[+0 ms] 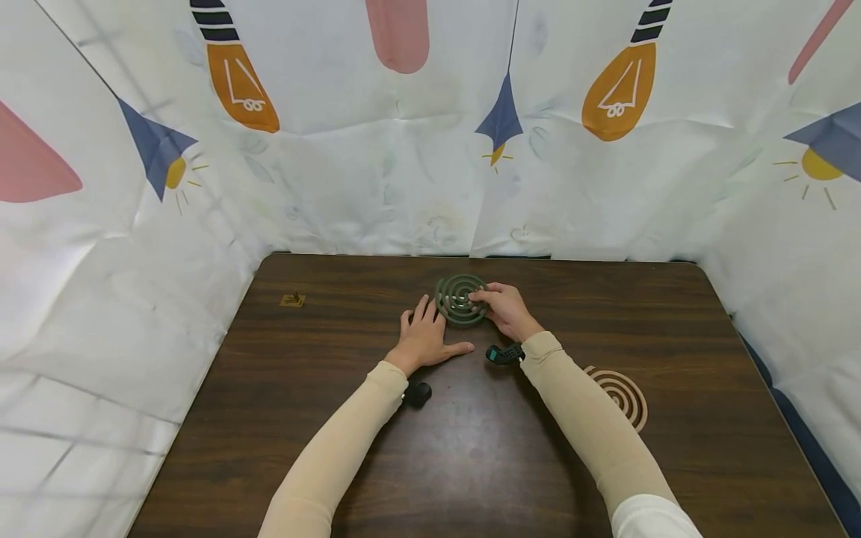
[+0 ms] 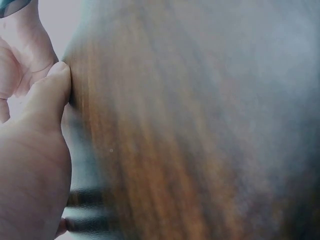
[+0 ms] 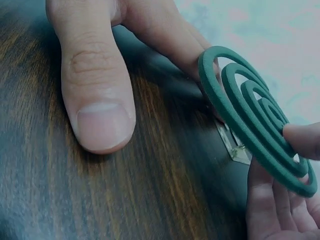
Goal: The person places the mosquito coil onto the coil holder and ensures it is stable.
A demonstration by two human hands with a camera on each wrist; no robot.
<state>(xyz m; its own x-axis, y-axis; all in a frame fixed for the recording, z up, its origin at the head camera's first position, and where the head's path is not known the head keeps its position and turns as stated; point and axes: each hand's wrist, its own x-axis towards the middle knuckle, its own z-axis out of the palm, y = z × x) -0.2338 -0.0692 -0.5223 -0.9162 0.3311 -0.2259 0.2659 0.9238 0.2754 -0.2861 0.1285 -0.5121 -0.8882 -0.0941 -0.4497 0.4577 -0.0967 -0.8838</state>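
One big white sheet with printed lamps (image 1: 417, 194) is hanging past the far edge of the surface, beyond the right hand's grip. One dark brown surface with wood grain (image 1: 471, 448) is spreading out below the grip. Two cream sleeves (image 1: 350, 441) are covering the person's arms, on the near side of the grip.

Two hands are working here. The left hand (image 1: 422, 340) is resting on the surface just left of the grip, with its fingers straight and spread apart, holding nothing. The right hand (image 1: 507, 308) is pinching with its thumb and fingers, so its grip is clamping on one flat, round, green spiral coil (image 1: 459, 298). The coil is sitting right in the grip and tipping to one side. I am not able to tell if the left fingers are touching it.

The step in hand seems to be handling this green coil. The next move is probably calling for a light, steady pinch, because the thin rings are looking easy to snap.

One tan spiral coil (image 1: 628, 396) is lying right of the grip and closer to the person, with the right arm hiding part of it. That is making two coils.

Two small dark wrist gadgets (image 1: 418, 395) are sitting by the wrists, one behind each hand. One little gold metal plate (image 1: 292, 300) is lying well left of the grip. A shiny bit (image 3: 239, 154) is showing behind the green coil in the right wrist view; it could be that plate or a second one.
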